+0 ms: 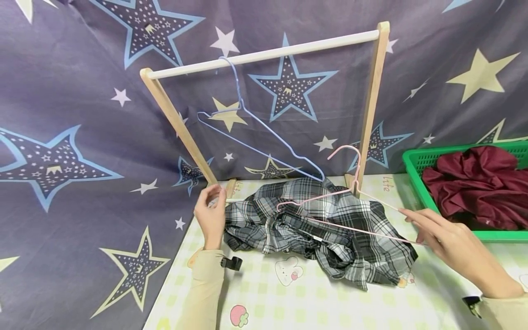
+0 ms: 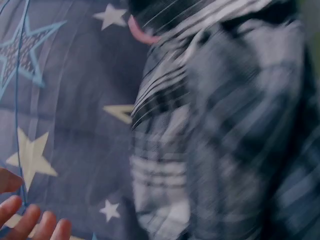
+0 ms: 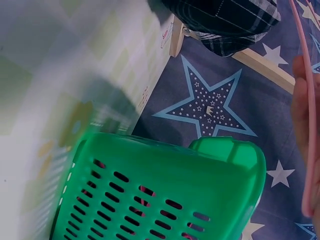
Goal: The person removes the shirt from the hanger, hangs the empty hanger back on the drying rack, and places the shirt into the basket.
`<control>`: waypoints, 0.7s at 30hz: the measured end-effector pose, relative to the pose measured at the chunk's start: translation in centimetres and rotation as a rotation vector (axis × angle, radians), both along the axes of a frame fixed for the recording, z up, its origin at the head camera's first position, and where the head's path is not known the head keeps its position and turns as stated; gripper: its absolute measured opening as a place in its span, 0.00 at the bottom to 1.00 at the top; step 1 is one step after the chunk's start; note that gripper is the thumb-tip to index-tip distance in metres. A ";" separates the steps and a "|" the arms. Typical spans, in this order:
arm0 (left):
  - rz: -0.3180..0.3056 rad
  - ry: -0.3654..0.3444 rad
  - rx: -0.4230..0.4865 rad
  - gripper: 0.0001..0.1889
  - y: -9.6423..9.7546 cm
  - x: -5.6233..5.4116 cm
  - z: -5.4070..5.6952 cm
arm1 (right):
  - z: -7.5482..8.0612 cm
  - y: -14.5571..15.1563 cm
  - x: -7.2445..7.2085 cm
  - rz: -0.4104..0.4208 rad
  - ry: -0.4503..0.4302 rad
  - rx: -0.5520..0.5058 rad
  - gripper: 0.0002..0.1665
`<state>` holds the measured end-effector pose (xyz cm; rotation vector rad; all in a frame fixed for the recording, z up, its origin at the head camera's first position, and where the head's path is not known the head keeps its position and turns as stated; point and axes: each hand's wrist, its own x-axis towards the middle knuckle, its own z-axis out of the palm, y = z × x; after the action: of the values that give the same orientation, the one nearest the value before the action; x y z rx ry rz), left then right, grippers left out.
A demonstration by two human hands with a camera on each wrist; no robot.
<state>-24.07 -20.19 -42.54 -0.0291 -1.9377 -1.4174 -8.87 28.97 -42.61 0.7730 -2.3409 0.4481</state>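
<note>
A crumpled grey, black and white plaid shirt (image 1: 305,224) lies on the table below a clothes rack. My right hand (image 1: 443,233) grips a pink clothes hanger (image 1: 359,231) near its right end. The hanger slants over the shirt with its hook upward. In the left wrist view, a bit of pink shows at the shirt's edge. At the shirt's left side, my left hand (image 1: 211,215) is raised beside the rack's post, its fingers bent loosely. The left wrist view shows those fingers (image 2: 32,220) spread apart from the thumb, holding nothing.
The rack has wooden posts (image 1: 373,91) and a white top rail (image 1: 268,56). A blue hanger (image 1: 268,126) hangs from the rail, behind the shirt. On the right stands a green basket (image 1: 420,178) with dark red cloth (image 1: 478,188) inside. A star-printed curtain covers the back.
</note>
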 end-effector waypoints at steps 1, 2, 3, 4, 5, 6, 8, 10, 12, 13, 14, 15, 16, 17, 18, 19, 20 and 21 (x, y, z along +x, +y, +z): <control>0.014 0.005 -0.003 0.15 -0.3 -0.2 0.2 | 0.0 0.0 0.0 0.001 0.002 -0.001 0.36; 0.027 0.007 -0.005 0.16 -0.7 -0.4 0.4 | -0.1 0.0 0.0 0.005 0.004 -0.005 0.35; 0.032 0.009 -0.003 0.18 -1.0 -0.6 0.6 | -0.1 0.0 0.0 0.009 0.009 -0.009 0.35; 0.037 0.007 0.002 0.20 -1.2 -0.8 0.8 | -0.2 0.0 -0.1 0.014 0.014 -0.013 0.34; 0.042 0.008 0.002 0.22 -1.4 -1.1 0.9 | -0.2 0.0 -0.1 0.022 0.018 -0.018 0.33; 0.044 0.006 0.000 0.24 -1.6 -1.3 1.0 | -0.2 0.0 -0.2 0.029 0.023 -0.023 0.33; 0.054 0.001 0.002 0.28 -1.9 -2.0 1.1 | -0.3 -0.1 -0.2 0.042 0.029 -0.028 0.32; 0.065 -0.016 0.005 0.29 -2.2 -2.8 1.3 | -0.4 -0.1 -0.3 0.048 0.029 -0.031 0.31; 0.070 -0.032 0.011 0.30 -2.4 -3.6 1.2 | -0.5 0.0 -0.2 0.044 0.025 -0.033 0.31; 0.070 -0.041 0.019 0.29 -2.5 -4.0 1.2 | -0.5 0.0 -0.2 0.037 0.023 -0.033 0.31; 0.067 -0.048 0.026 0.29 -2.5 -4.4 1.2 | -0.5 -0.1 -0.2 0.033 0.022 -0.036 0.31; 0.065 -0.058 0.033 0.28 -2.6 -4.7 1.1 | -0.5 -0.1 -0.1 0.028 0.021 -0.038 0.31; 0.064 -0.062 0.037 0.28 -2.7 -5.0 1.0 | -0.5 -0.1 -0.1 0.023 0.022 -0.041 0.31; 0.062 -0.064 0.042 0.27 -2.7 -5.2 0.9 | -0.5 -0.1 -0.1 0.016 0.021 -0.040 0.31; 0.062 -0.059 0.046 0.27 -2.8 -5.5 0.8 | -0.5 -0.1 -0.1 0.012 0.020 -0.041 0.31; 0.064 -0.055 0.051 0.26 -2.8 -5.7 0.7 | -0.4 -0.1 -0.1 0.011 0.020 -0.043 0.31; 0.068 -0.047 0.057 0.25 -2.9 -5.9 0.7 | -0.4 -0.1 -0.1 0.015 0.019 -0.045 0.31; 0.077 -0.042 0.059 0.24 -3.0 -6.1 0.7 | -0.4 -0.1 -0.2 0.015 0.017 -0.045 0.31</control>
<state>-30.20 -23.15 -41.88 0.1025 -1.9092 -1.4332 -9.04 28.88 -43.02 0.7711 -2.3028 0.4967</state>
